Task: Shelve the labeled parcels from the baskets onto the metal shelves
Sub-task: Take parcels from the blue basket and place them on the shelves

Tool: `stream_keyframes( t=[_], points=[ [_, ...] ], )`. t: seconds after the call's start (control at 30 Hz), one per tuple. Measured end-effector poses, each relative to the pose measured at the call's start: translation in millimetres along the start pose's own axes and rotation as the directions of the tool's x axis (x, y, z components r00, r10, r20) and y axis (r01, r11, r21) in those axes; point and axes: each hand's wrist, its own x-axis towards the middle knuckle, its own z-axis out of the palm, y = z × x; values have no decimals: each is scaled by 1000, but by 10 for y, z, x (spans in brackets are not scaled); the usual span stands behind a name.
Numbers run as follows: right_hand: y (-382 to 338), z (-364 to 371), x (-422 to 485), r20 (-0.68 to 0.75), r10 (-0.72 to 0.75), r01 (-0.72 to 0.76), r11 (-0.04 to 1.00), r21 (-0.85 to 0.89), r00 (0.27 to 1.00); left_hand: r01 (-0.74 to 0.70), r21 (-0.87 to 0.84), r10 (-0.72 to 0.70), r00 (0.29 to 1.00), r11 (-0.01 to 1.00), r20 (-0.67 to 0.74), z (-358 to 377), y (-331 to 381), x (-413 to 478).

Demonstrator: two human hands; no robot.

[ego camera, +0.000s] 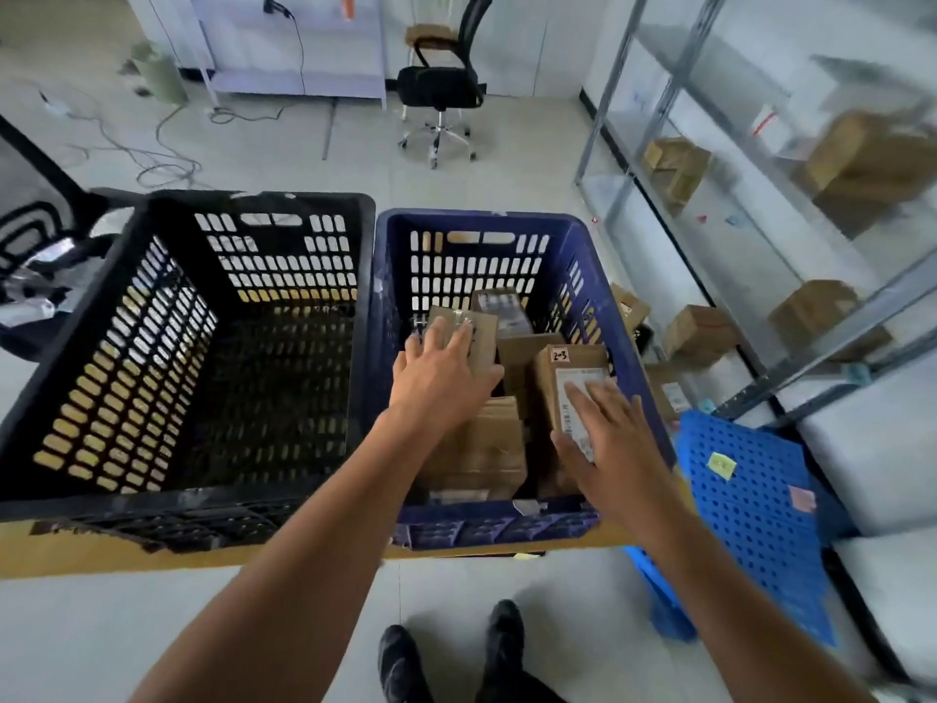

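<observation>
Both bare forearms reach forward and down into the blue basket [476, 221], the right one of two baskets standing side by side. The left hand [446, 370] lies palm-down on a small parcel [484, 337] at the basket's far left. Its fingers stretch over the top and the thumb is spread, not closed around it. The right hand [611, 428] rests flat, fingers straight, on the white label of an upright parcel marked 2-3 [547, 383]. About five parcels lie in this basket, though the dim pile makes the count uncertain. The black basket [127, 307] sits to its left. Beyond, the metal shelves [610, 88] show roughly six blurred boxes [862, 159] on and under them. One office chair [441, 83] stands farther back.
</observation>
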Motion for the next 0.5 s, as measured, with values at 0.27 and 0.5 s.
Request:
stream_keyframes(
  t=[0.27,0.5],
  points=[
    [73,148,548,127,51,-44,998,-55,991,237,81,-245,963,968,112,227,163,505],
    [125,254,575,93,20,-16,999,-41,995,288,76,-290,957,955,18,321,204,620]
  ],
)
